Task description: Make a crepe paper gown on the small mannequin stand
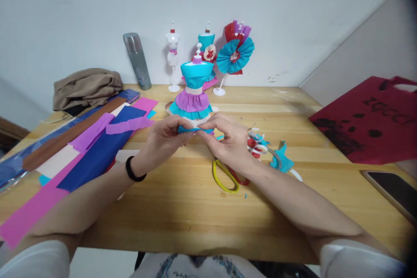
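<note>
My left hand (164,137) and my right hand (224,139) meet over the wooden table (182,200), both pinching a gathered strip of blue crepe paper (192,130). The strip is held just in front of a small mannequin (194,91) dressed in a blue bodice with purple and blue ruffled layers. A black band sits on my left wrist. Yellow-handled scissors (224,178) lie on the table under my right wrist.
Crepe paper sheets (94,147) in blue, pink, purple and brown lie at left. Paper scraps (273,152) lie at right. At the back stand a steel flask (137,61), two more mannequins (172,56) and a paper fan (235,54). A red bag (368,121) and a phone (391,189) lie right.
</note>
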The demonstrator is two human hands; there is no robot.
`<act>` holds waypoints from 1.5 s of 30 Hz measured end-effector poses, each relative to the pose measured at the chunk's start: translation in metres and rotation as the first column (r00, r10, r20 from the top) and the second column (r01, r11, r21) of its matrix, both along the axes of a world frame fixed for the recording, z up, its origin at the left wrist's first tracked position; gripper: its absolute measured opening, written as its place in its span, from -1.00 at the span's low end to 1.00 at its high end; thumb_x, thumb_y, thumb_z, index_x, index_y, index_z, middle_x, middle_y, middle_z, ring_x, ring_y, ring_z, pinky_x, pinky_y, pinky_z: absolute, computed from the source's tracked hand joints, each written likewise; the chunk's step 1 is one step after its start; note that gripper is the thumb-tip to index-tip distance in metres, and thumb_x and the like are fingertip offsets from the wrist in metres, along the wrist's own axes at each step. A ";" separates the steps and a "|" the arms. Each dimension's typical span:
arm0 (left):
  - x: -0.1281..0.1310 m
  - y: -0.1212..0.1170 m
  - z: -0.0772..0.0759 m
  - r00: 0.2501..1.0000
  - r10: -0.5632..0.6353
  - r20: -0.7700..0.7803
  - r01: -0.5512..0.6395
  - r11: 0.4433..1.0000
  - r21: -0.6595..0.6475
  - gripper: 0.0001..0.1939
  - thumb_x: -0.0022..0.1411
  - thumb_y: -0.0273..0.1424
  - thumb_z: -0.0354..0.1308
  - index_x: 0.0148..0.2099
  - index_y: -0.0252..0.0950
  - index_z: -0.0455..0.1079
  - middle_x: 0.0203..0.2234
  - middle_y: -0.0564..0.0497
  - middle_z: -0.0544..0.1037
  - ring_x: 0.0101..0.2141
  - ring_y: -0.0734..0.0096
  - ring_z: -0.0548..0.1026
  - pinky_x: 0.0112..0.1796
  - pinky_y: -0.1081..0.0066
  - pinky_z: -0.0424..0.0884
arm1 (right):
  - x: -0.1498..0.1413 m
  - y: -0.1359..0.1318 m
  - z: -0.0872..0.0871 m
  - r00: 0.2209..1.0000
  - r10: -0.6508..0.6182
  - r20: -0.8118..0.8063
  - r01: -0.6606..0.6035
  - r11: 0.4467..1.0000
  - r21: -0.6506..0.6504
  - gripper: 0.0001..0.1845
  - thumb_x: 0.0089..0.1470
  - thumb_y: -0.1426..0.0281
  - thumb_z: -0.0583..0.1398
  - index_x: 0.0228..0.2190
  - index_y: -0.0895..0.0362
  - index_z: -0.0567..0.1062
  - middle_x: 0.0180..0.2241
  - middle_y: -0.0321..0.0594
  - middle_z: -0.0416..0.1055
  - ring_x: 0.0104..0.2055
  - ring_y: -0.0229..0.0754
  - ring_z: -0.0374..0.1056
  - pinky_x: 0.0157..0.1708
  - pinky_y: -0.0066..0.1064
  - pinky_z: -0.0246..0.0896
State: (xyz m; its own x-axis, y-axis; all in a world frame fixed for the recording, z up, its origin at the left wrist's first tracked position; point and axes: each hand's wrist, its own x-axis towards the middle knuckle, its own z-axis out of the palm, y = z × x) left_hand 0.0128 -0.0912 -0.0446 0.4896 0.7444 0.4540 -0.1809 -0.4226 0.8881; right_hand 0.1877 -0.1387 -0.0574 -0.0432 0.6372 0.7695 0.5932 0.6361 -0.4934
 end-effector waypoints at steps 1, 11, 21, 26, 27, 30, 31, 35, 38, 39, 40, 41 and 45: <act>0.000 0.000 0.000 1.000 -0.013 0.011 0.013 1.000 0.006 -0.80 0.10 -0.33 0.38 -0.40 -0.32 0.45 -0.57 0.09 0.46 -0.60 0.58 0.38 -0.57 0.54 0.31 | 0.000 0.000 0.001 1.000 0.012 -0.008 -0.012 1.000 -0.006 -0.90 0.14 0.36 0.25 -0.41 0.08 0.56 -0.46 -0.23 0.50 -0.38 -0.17 0.42 -0.36 -0.32 0.29; -0.007 0.013 -0.003 0.998 0.068 0.000 -0.067 0.995 0.072 -0.76 0.09 -0.26 0.39 -0.39 -0.30 0.46 -0.58 0.07 0.47 -0.59 0.55 0.39 -0.55 0.52 0.34 | 0.005 0.002 0.003 0.901 0.227 -0.370 -0.311 0.932 -0.187 -0.65 0.17 0.19 0.20 -0.04 0.06 0.48 -0.35 -0.24 0.45 -0.37 -0.21 0.38 -0.37 -0.34 0.30; -0.011 0.018 -0.008 0.985 0.140 -0.099 -0.082 0.892 0.444 -0.93 0.22 -0.43 0.26 -0.34 -0.29 0.51 -0.50 0.03 0.53 -0.48 0.48 0.42 -0.44 0.47 0.32 | -0.003 0.006 0.001 0.759 0.244 -0.604 -0.524 0.780 -0.343 -0.48 0.01 0.19 0.30 0.00 0.01 0.34 -0.23 -0.23 0.50 -0.27 -0.17 0.44 -0.36 -0.35 0.33; -0.012 0.021 -0.013 0.984 0.085 -0.154 0.023 0.804 0.594 -0.89 0.26 -0.53 0.16 -0.23 -0.26 0.51 -0.48 0.06 0.51 -0.47 0.54 0.41 -0.42 0.52 0.30 | -0.004 0.012 0.000 0.675 0.121 -0.728 -0.521 0.777 -0.354 -0.60 -0.13 0.30 0.37 -0.20 0.07 0.45 -0.39 -0.31 0.53 -0.39 -0.24 0.43 -0.35 -0.37 0.33; -0.012 0.021 -0.014 0.985 0.081 -0.150 0.027 0.795 0.606 -0.88 0.26 -0.53 0.17 -0.22 -0.25 0.51 -0.48 0.07 0.51 -0.47 0.54 0.41 -0.42 0.52 0.30 | -0.004 0.013 0.000 0.680 0.093 -0.727 -0.497 0.787 -0.364 -0.63 -0.13 0.32 0.37 -0.23 0.08 0.47 -0.42 -0.32 0.53 -0.41 -0.25 0.42 -0.35 -0.37 0.32; -0.013 0.022 -0.014 0.985 0.093 -0.144 0.016 0.786 0.619 -0.90 0.26 -0.49 0.20 -0.22 -0.23 0.53 -0.50 0.08 0.50 -0.48 0.53 0.40 -0.40 0.50 0.32 | -0.004 0.013 0.000 0.699 0.040 -0.714 -0.446 0.805 -0.392 -0.69 -0.16 0.34 0.36 -0.29 0.09 0.50 -0.44 -0.32 0.52 -0.42 -0.25 0.41 -0.36 -0.37 0.31; -0.013 0.021 -0.013 0.984 0.099 -0.148 0.015 0.783 0.622 -0.91 0.26 -0.47 0.20 -0.22 -0.22 0.53 -0.51 0.07 0.50 -0.49 0.53 0.40 -0.40 0.49 0.32 | -0.003 0.013 0.000 0.703 0.033 -0.710 -0.439 0.805 -0.398 -0.70 -0.17 0.35 0.36 -0.30 0.09 0.50 -0.44 -0.32 0.52 -0.42 -0.25 0.41 -0.36 -0.37 0.31; -0.014 0.020 -0.007 0.979 0.100 -0.178 0.036 0.774 0.632 -0.88 0.29 -0.42 0.16 -0.24 -0.23 0.54 -0.51 0.03 0.51 -0.49 0.49 0.41 -0.44 0.49 0.31 | -0.001 0.013 0.001 0.716 0.043 -0.696 -0.429 0.815 -0.390 -0.73 -0.08 0.27 0.31 -0.29 0.09 0.50 -0.52 -0.37 0.43 -0.50 -0.29 0.33 -0.46 -0.41 0.25; -0.013 0.020 -0.005 0.978 0.088 -0.187 0.051 0.774 0.631 -0.88 0.29 -0.42 0.15 -0.25 -0.23 0.53 -0.50 0.01 0.51 -0.49 0.48 0.42 -0.45 0.50 0.30 | -0.002 0.012 0.001 0.714 0.105 -0.692 -0.477 0.797 -0.371 -0.66 -0.08 0.26 0.32 -0.21 0.08 0.48 -0.50 -0.37 0.44 -0.48 -0.28 0.36 -0.45 -0.41 0.27; -0.013 0.020 -0.006 0.979 0.089 -0.186 0.049 0.774 0.631 -0.88 0.29 -0.43 0.16 -0.26 -0.23 0.53 -0.50 0.01 0.51 -0.49 0.49 0.41 -0.46 0.51 0.29 | -0.002 0.012 0.001 0.713 0.121 -0.690 -0.493 0.786 -0.372 -0.63 -0.10 0.28 0.34 -0.20 0.08 0.47 -0.46 -0.36 0.47 -0.44 -0.26 0.39 -0.41 -0.40 0.30; -0.013 0.020 -0.006 0.980 0.092 -0.179 0.044 0.772 0.634 -0.89 0.29 -0.44 0.16 -0.26 -0.22 0.53 -0.50 0.02 0.51 -0.50 0.50 0.41 -0.46 0.51 0.28 | -0.003 0.012 0.001 0.715 0.126 -0.687 -0.502 0.777 -0.380 -0.61 -0.12 0.31 0.35 -0.19 0.07 0.46 -0.42 -0.34 0.50 -0.40 -0.24 0.42 -0.37 -0.38 0.33; -0.013 0.020 -0.007 0.980 0.095 -0.172 0.037 0.769 0.638 -0.89 0.28 -0.45 0.17 -0.25 -0.22 0.53 -0.50 0.02 0.50 -0.49 0.50 0.41 -0.46 0.52 0.28 | -0.003 0.012 0.001 0.719 0.123 -0.684 -0.503 0.771 -0.391 -0.61 -0.13 0.33 0.34 -0.19 0.06 0.45 -0.39 -0.32 0.52 -0.37 -0.23 0.45 -0.34 -0.36 0.35; -0.013 0.021 -0.011 0.982 0.108 -0.155 0.018 0.765 0.644 -0.86 0.25 -0.53 0.16 -0.22 -0.23 0.52 -0.48 0.04 0.50 -0.46 0.51 0.41 -0.42 0.52 0.30 | -0.003 0.011 0.000 0.728 0.118 -0.675 -0.491 0.778 -0.393 -0.69 -0.05 0.31 0.30 -0.20 0.06 0.47 -0.38 -0.31 0.53 -0.34 -0.22 0.46 -0.32 -0.36 0.36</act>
State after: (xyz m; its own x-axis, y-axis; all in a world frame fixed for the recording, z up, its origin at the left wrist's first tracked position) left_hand -0.0005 -0.0703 -0.0558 0.5797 0.3335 0.7435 -0.0182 -0.9069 0.4210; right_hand 0.1848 -0.1280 -0.0573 0.0244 0.9656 0.2590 -0.1167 0.2601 -0.9585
